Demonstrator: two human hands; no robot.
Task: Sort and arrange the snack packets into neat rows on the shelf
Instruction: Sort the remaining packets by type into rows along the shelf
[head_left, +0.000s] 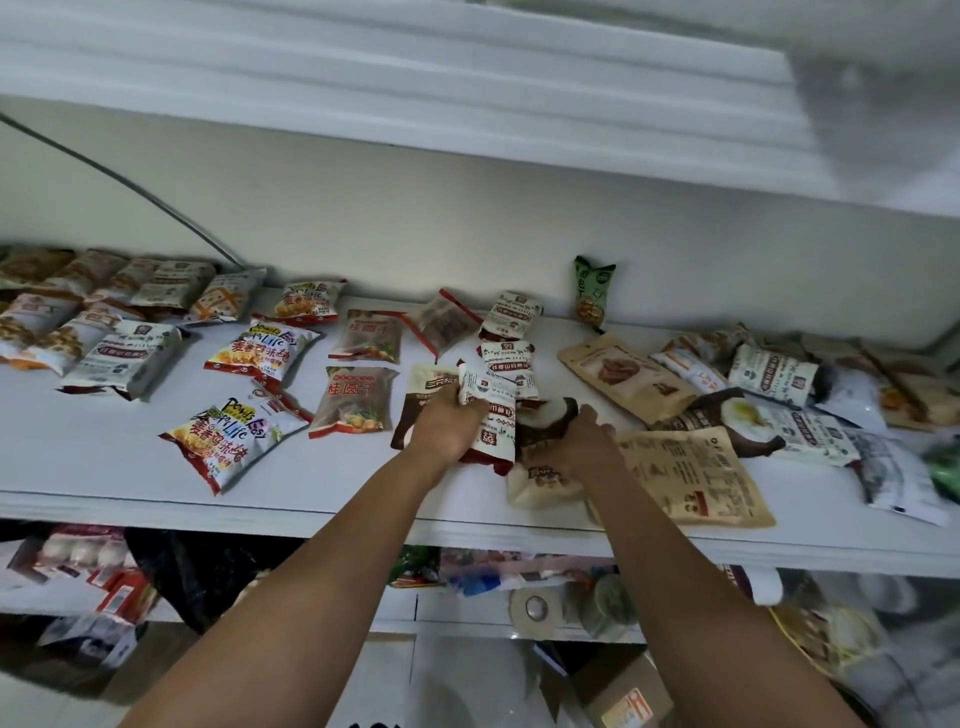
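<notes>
Just below the middle of the frame, a white snack packet with a red base (488, 415) is held upright over the shelf (363, 501). The left hand (445, 426) has its fingers (470, 405) curled round the packet's left edge. Two matching white packets (508, 366) lie in a line behind it, towards the wall. Right beside it, the right hand (579, 441) has its fingers clamped on a dark brown packet (553, 415), which lies over a beige pouch (540, 483). A large kraft paper pouch (693, 480) lies flat just to the right, with a jumble of mixed packets (774, 376) beyond it. Yellow-printed packets (236, 436) lie at centre left. A green packet (592, 291) leans upright against the back wall.
</notes>
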